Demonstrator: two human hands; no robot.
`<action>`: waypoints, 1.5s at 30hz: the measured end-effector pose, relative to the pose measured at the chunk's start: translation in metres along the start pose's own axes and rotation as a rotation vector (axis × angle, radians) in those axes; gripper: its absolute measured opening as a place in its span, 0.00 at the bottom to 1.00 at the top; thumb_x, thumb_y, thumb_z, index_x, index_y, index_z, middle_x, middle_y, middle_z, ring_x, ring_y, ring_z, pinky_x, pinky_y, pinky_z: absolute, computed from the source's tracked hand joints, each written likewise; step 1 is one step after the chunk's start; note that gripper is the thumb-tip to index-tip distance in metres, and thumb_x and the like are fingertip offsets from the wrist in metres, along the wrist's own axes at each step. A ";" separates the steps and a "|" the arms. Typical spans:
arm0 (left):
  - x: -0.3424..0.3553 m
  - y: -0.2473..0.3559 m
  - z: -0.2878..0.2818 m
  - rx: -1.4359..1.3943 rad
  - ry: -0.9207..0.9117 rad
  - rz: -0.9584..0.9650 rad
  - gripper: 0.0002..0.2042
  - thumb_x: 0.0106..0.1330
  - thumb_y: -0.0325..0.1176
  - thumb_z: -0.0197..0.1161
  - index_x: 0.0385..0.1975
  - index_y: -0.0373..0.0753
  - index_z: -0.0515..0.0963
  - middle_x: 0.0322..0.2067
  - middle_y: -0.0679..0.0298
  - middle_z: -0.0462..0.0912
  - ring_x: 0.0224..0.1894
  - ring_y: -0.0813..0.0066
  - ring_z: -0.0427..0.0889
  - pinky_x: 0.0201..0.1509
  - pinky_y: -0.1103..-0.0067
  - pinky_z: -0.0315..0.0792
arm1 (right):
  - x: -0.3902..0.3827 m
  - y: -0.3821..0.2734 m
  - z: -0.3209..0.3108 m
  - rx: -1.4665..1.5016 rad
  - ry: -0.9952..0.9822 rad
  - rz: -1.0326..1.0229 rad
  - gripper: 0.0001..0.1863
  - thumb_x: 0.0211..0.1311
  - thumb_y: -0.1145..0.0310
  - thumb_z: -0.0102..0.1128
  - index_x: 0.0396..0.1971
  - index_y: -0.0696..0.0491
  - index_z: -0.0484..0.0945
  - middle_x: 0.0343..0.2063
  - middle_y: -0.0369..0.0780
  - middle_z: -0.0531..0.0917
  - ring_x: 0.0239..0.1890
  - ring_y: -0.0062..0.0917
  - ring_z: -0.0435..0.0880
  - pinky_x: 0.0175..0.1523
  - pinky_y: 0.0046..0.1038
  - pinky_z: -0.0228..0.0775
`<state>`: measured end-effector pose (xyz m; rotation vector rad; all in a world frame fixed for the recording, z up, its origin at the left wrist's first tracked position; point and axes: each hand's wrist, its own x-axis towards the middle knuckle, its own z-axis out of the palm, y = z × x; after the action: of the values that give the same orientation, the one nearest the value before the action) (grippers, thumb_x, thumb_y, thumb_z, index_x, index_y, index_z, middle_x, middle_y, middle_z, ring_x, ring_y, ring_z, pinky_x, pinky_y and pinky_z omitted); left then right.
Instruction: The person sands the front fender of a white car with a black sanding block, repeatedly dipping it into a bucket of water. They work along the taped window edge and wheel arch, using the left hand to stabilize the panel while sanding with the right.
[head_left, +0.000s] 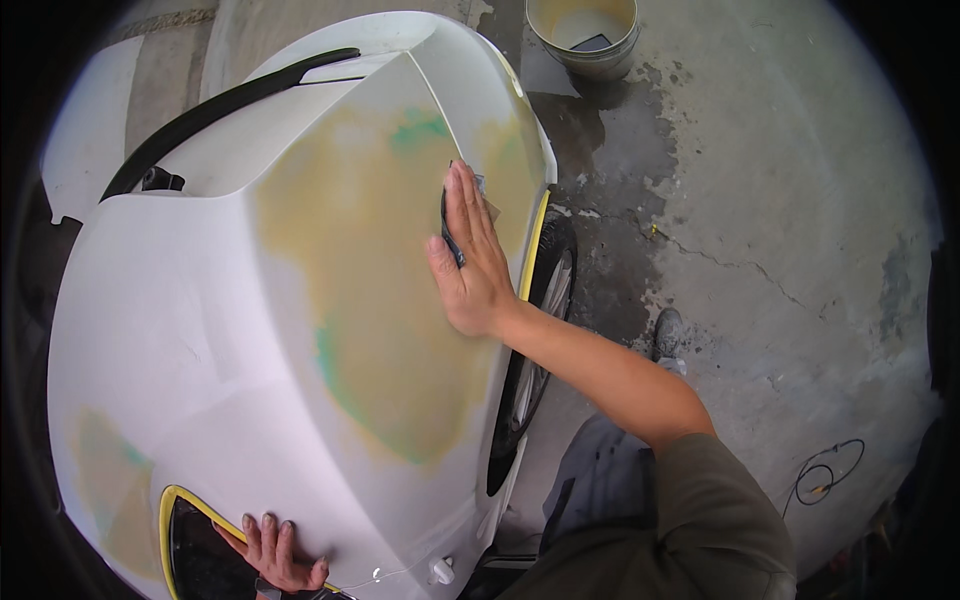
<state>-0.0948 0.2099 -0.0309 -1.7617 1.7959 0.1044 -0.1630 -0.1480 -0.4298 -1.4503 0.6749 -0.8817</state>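
Observation:
The white car body (150,310) fills the left and middle, with tan filler patches and green traces on its rear panel (370,270). My right hand (472,270) lies stretched over a dark piece of sandpaper (453,240), pressing it against the panel near a body seam. The paper's edge shows between thumb and fingers; the rest is under the palm. At the lower left, my left hand (280,553) rests with fingers spread beside the side window (205,550), which is edged with yellow tape (180,490). It holds nothing that I can see.
A bucket (590,45) with a dark flat piece in it stands at the top, beside wet concrete (620,170). The wheel (545,310) sits under the panel's right edge. A thin black cable (815,480) lies coiled on the floor at the lower right.

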 end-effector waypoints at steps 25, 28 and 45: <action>-0.012 0.001 0.008 -0.010 0.026 -0.079 0.37 0.64 0.60 0.52 0.65 0.38 0.77 0.69 0.50 0.75 0.78 0.40 0.61 0.74 0.26 0.34 | 0.100 -0.045 0.013 0.039 -0.016 -0.127 0.45 0.80 0.43 0.36 0.77 0.69 0.45 0.79 0.60 0.48 0.82 0.52 0.44 0.85 0.44 0.36; -0.011 0.002 0.007 -0.022 0.022 -0.068 0.37 0.64 0.60 0.52 0.66 0.38 0.76 0.69 0.50 0.75 0.78 0.41 0.61 0.75 0.26 0.34 | 0.078 -0.073 0.016 -0.055 -0.090 -0.362 0.46 0.80 0.42 0.35 0.77 0.71 0.45 0.79 0.61 0.48 0.82 0.52 0.44 0.85 0.47 0.34; -0.007 0.002 0.005 -0.033 0.031 -0.056 0.37 0.67 0.61 0.50 0.67 0.39 0.76 0.70 0.49 0.73 0.78 0.39 0.60 0.73 0.24 0.36 | 0.032 -0.020 -0.001 0.065 -0.026 -0.032 0.43 0.81 0.47 0.35 0.80 0.65 0.40 0.81 0.56 0.45 0.84 0.49 0.39 0.85 0.46 0.31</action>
<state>-0.0954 0.2189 -0.0323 -1.8450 1.7744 0.0850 -0.1488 -0.1734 -0.4065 -1.4149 0.6000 -0.9004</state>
